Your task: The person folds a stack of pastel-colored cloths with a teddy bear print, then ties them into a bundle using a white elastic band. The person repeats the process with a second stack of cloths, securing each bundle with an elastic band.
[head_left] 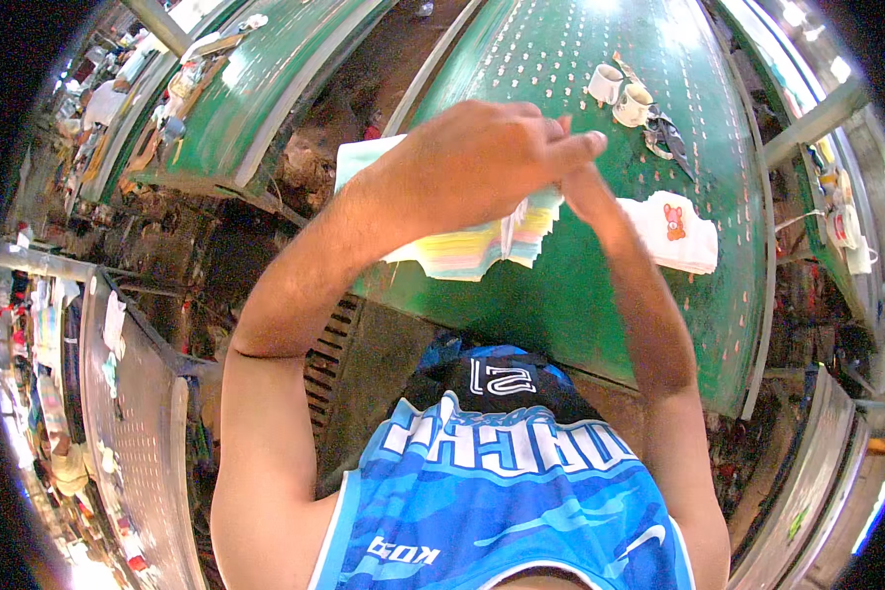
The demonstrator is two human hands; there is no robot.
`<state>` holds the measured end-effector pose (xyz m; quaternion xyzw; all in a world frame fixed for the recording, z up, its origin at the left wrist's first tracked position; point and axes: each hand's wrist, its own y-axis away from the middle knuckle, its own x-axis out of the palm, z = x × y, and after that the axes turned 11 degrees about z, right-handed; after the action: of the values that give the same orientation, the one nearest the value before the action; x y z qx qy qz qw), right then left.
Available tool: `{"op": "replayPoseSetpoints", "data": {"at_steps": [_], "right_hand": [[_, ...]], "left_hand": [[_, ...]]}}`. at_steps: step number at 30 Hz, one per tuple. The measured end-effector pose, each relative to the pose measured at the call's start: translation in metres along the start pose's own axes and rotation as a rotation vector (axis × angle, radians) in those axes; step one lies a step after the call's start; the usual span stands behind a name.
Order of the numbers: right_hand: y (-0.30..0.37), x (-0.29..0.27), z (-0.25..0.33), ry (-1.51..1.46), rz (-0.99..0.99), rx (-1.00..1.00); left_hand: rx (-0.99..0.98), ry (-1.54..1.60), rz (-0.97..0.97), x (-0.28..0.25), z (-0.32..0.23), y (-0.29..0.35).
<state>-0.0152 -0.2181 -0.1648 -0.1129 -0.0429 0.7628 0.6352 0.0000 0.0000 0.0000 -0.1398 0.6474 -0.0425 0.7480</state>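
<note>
My left hand [506, 147] is raised over the green table, its fingers curled in and the thumb side pointing right. What it may hold is too small or hidden to make out. Just behind and below its fingertips is my right hand [582, 189], its fingers mostly covered by the left. The two hands meet or overlap. Under them lies a stack of cut fabric pieces [462, 258] in pastel yellow, pink, blue and white. To the right of the hands rests a white fabric pile [700, 241] with an orange bear print on top.
Two mugs [632, 104] stand farther back on the green table [521, 305], beside a dark tool or strap [669, 143] I cannot make out. A metal rail edges the table on the right. Another green table [295, 74] runs at the far left, past a cluttered gap.
</note>
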Motion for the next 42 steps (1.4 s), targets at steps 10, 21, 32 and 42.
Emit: {"op": "replayPoseSetpoints", "data": {"at_steps": [10, 21, 32, 42], "right_hand": [[0.015, 0.022, 0.029, 0.059, 0.16, 0.064], [0.018, 0.043, 0.028, 0.114, 0.002, 0.038], [-0.055, 0.029, 0.055, 0.025, -0.089, 0.231], [-0.03, 0.063, 0.116, -0.092, -0.465, 0.068]], "left_hand": [[-0.148, 1.504, 0.075, -0.025, 0.106, -0.014], [0.05, 1.224, -0.044, 0.182, 0.145, -0.029], [-0.215, 1.52, 0.078, 0.225, 0.107, -0.006], [-0.371, 0.887, 0.17, 0.202, 0.097, -0.004]]}}
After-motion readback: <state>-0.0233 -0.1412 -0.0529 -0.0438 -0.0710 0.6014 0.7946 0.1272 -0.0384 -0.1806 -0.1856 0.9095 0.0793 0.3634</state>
